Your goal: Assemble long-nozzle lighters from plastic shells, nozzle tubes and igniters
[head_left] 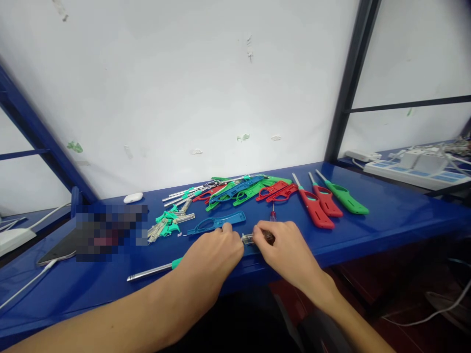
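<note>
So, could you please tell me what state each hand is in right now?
Left hand: curled closed; whatever it may hold is hidden.
Right hand: closed, holding a small clear piece by the fingertips.

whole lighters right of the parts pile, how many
3: a red lighter at left, a second red lighter in the middle, a green lighter at right; none there looks hidden.

**Covered Up**

The left hand (217,250) hides one end of a silver tube (150,272). The right hand (283,247) covers part of a clear piece (248,239) (its bits look tiny). Far left of the fingers, squares blur a dark flat thing (69,239).
</note>
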`<state>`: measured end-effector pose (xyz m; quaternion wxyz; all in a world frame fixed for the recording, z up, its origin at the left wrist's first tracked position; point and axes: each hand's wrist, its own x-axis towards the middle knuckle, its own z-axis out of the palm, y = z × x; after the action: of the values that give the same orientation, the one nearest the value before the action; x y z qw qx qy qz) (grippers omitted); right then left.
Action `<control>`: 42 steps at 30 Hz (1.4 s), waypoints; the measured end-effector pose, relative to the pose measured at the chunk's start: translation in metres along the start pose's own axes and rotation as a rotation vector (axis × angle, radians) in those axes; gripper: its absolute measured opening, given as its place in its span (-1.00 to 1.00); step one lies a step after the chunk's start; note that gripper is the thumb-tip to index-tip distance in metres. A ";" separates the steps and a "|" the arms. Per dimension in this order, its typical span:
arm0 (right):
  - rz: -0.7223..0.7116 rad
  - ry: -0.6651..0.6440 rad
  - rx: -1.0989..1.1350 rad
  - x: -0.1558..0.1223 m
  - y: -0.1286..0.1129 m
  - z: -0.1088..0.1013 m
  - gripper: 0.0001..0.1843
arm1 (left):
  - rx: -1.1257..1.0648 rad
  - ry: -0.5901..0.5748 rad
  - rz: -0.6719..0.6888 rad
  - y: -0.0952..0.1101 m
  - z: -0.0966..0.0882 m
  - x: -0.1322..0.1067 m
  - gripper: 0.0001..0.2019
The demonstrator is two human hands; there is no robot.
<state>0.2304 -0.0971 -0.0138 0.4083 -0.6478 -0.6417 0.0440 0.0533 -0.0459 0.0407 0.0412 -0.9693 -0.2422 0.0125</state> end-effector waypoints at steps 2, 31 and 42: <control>-0.004 -0.006 -0.003 0.000 0.000 0.000 -0.62 | 0.081 0.003 -0.050 -0.003 -0.001 -0.007 -0.77; -0.022 -0.086 0.135 0.000 0.002 -0.003 -0.46 | -0.530 0.478 -0.204 -0.025 0.040 -0.020 -0.83; -0.031 -0.091 0.121 -0.002 0.003 -0.004 -0.47 | -0.543 0.499 -0.177 -0.026 0.042 -0.021 -0.84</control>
<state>0.2345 -0.0997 -0.0138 0.4179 -0.6092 -0.6656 0.1057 0.0208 -0.0296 0.0014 -0.1584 -0.8935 -0.3019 -0.2923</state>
